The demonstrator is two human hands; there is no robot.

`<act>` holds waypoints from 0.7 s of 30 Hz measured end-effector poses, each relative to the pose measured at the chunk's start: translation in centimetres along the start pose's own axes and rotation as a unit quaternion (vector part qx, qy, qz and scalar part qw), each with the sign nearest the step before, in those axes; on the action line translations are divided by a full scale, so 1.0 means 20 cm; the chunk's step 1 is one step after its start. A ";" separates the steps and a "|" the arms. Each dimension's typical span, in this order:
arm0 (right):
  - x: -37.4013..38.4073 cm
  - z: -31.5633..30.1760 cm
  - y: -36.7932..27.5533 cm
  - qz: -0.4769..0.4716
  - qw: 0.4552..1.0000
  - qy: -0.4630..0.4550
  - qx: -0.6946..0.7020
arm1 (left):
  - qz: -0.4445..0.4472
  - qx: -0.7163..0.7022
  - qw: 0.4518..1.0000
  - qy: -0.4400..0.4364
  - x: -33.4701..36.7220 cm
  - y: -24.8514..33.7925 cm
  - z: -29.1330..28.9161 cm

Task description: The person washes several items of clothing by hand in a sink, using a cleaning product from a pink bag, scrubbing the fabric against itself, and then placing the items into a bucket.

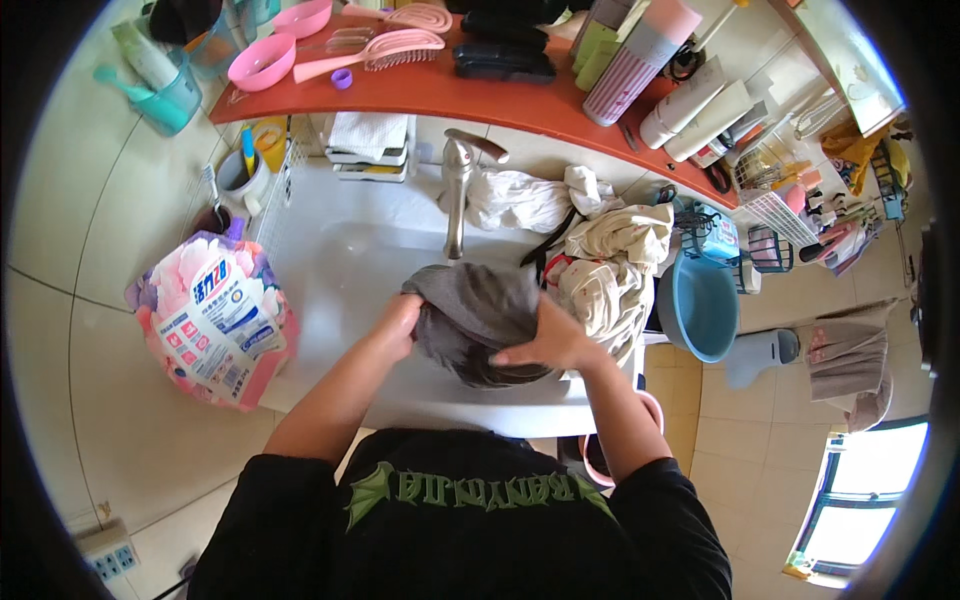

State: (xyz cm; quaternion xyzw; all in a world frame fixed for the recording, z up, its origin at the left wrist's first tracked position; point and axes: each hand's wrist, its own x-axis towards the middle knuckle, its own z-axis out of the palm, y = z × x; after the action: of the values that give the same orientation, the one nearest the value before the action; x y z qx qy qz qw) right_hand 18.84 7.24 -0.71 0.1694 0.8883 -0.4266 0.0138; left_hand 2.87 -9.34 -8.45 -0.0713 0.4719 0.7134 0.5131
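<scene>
Head view: one grey cloth (470,325), bunched over the sink (335,260) near the tap (456,200); left hand (400,323) and right hand (556,340) grip opposite sides, presumably to support its loose folds.

Left of centre, a way lies open over the white sink (330,255) between the pink detergent bag (215,320) and the gray cloth (475,310). The metal faucet (455,205) juts in above the cloth, while piled pale clothes (612,280) obstruct the right of centre.
</scene>
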 end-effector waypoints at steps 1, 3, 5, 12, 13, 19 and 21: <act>-0.01 0.00 -0.01 0.121 0.982 -0.082 -0.119 | -0.016 0.078 0.996 -0.029 -0.04 0.09 0.02; -0.04 0.09 0.21 0.136 0.963 -0.182 -0.146 | -0.043 0.169 0.979 -0.108 -0.11 0.18 0.10; -0.02 0.08 0.21 0.162 0.974 -0.138 0.081 | -0.059 0.188 0.964 -0.179 -0.17 0.22 0.13; 0.08 0.04 0.08 0.121 0.666 -0.096 0.730 | -0.071 0.566 0.821 -0.022 -0.05 0.14 -0.09; 0.06 0.05 0.06 0.092 0.693 -0.104 0.707 | -0.030 0.455 0.889 -0.050 -0.05 0.12 -0.13; 0.06 0.20 0.29 0.228 0.929 -0.076 0.282 | -0.022 -0.012 0.988 -0.155 -0.17 0.25 0.02; 0.06 0.22 0.36 0.225 0.947 -0.070 0.218 | 0.011 0.106 0.983 -0.148 -0.19 0.26 0.03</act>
State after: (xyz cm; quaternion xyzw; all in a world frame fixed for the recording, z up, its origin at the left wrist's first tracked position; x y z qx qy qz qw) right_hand 19.55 8.43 -9.13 0.3332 0.7092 -0.6066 0.1344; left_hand 0.68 -11.61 -2.65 0.0955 0.4646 0.6675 0.5740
